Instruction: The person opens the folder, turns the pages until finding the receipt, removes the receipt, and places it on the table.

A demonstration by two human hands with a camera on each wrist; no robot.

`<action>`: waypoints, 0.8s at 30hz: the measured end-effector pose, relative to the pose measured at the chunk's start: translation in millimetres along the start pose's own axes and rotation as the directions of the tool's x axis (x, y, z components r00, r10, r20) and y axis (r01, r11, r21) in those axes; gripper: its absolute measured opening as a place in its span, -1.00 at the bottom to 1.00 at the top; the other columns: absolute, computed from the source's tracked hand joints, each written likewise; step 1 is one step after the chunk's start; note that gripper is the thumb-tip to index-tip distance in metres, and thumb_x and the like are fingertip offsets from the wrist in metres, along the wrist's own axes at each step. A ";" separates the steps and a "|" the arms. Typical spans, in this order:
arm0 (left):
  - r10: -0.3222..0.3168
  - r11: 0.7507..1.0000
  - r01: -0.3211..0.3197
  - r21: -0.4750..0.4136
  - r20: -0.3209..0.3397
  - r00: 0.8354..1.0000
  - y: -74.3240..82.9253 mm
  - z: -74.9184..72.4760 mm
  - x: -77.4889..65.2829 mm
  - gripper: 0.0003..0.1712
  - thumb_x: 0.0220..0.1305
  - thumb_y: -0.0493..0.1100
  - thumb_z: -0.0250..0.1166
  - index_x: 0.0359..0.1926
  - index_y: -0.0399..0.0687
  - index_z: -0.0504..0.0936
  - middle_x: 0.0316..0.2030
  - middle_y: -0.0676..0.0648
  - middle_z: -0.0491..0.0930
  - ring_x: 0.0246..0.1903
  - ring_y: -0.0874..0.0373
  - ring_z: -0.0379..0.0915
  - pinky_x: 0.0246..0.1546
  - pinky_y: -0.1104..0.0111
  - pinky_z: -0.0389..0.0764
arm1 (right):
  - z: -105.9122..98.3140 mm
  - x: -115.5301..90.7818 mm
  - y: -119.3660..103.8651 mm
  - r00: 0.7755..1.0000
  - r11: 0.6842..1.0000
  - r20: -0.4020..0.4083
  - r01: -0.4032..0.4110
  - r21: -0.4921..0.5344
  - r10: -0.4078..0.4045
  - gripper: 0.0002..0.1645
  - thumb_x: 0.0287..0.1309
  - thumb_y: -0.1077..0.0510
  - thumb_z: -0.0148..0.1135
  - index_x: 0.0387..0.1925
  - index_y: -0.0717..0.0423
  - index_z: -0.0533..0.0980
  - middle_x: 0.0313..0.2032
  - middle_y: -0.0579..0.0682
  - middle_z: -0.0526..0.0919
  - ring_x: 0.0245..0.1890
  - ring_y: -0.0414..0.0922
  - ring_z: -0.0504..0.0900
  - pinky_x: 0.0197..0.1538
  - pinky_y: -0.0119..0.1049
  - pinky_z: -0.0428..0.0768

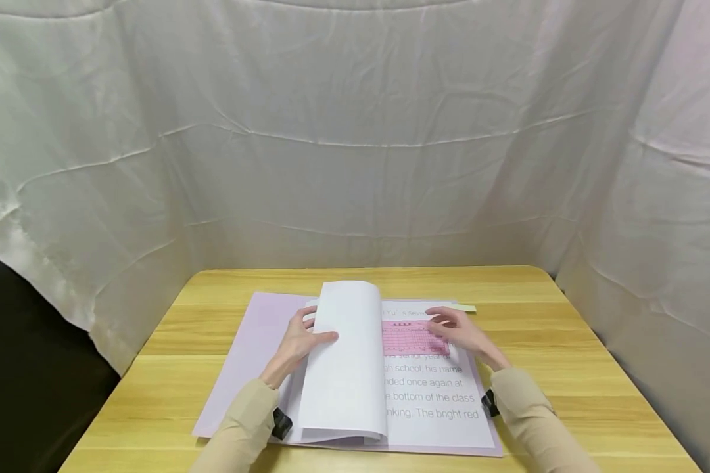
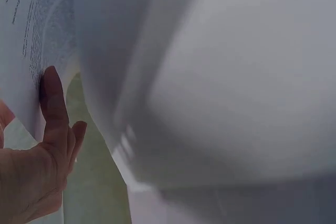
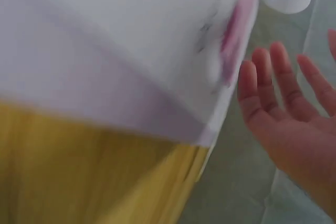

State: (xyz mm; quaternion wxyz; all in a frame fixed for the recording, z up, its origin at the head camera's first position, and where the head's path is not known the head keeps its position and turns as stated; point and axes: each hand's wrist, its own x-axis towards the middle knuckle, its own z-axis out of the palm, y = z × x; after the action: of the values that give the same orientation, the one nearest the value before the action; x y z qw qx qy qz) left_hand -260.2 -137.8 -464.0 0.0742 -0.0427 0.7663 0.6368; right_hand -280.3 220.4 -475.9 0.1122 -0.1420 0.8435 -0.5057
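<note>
A lilac folder point(image 1: 251, 351) lies open on the wooden table point(image 1: 574, 374). My left hand point(image 1: 303, 334) holds a curled bunch of white pages point(image 1: 346, 368) lifted from the right side, thumb on the front and fingers behind. In the left wrist view that hand point(image 2: 37, 161) lies against the pages point(image 2: 220, 77). My right hand point(image 1: 458, 330) rests with relaxed fingers on a pink slip point(image 1: 405, 339) lying on the printed page point(image 1: 440, 402). The right wrist view shows this hand point(image 3: 283, 108) with fingers spread beside the blurred pink slip point(image 3: 239, 24).
A white cloth backdrop point(image 1: 355, 131) closes in the table at the back and both sides. A small pale green tab point(image 1: 464, 307) sticks out past the folder's far right corner. Bare table wood point(image 3: 79, 171) surrounds the folder.
</note>
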 end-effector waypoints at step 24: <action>0.161 0.801 -0.176 0.573 0.078 0.984 -29.7 -18.5 8.7 0.09 -0.05 -0.28 0.60 0.43 -0.38 0.16 0.33 -0.53 0.24 0.32 -0.44 0.27 0.34 -0.22 0.39 | -4.9 27.5 24.0 0.996 0.961 0.031 -0.068 -0.269 0.079 -0.35 0.06 0.20 0.47 0.19 0.31 0.50 -0.06 0.29 0.57 -0.16 -0.01 0.49 -0.24 -0.32 0.43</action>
State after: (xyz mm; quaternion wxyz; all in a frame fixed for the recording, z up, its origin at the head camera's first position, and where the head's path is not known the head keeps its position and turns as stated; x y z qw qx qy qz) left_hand -265.1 -161.3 -490.9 0.0366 0.0581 0.9228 0.3792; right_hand -310.6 225.5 -496.1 0.1281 -0.1350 0.9063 -0.3795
